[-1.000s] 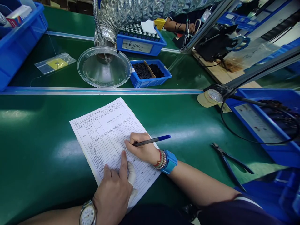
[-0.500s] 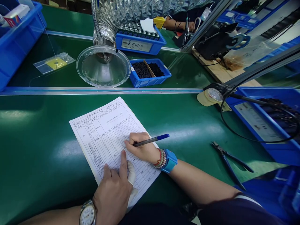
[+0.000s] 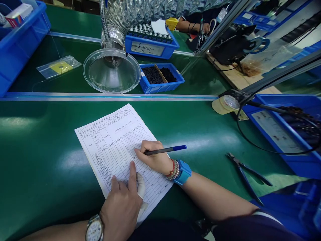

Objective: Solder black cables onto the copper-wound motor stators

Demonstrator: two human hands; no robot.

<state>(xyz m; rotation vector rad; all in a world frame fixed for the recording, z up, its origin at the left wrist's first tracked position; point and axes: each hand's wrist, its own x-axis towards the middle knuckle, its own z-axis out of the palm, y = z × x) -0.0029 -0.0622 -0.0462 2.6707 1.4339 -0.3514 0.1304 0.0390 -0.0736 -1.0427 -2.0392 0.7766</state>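
Note:
A printed form sheet (image 3: 110,140) with a ruled table lies on the green bench surface (image 3: 45,160). My right hand (image 3: 152,156) grips a dark pen with a blue cap (image 3: 167,150), its tip down on a row of the table. My left hand (image 3: 122,201) rests on the lower part of the sheet, index finger stretched out along a row, with a white wrap on another finger. A watch sits on my left wrist, and a blue band and beads are on my right wrist.
Blue-handled cutters (image 3: 247,175) lie to the right. A blue bin (image 3: 283,130) with a black cable and a tape roll (image 3: 227,103) sits at far right. Behind a metal rail stand a clear funnel hood (image 3: 111,70), two blue trays (image 3: 160,78), and a bagged yellow item (image 3: 59,67). Another person's arm (image 3: 190,26) shows at the back.
My right hand has shifted slightly up and right on the sheet, and the pen now lies flatter. My left hand has stayed in place.

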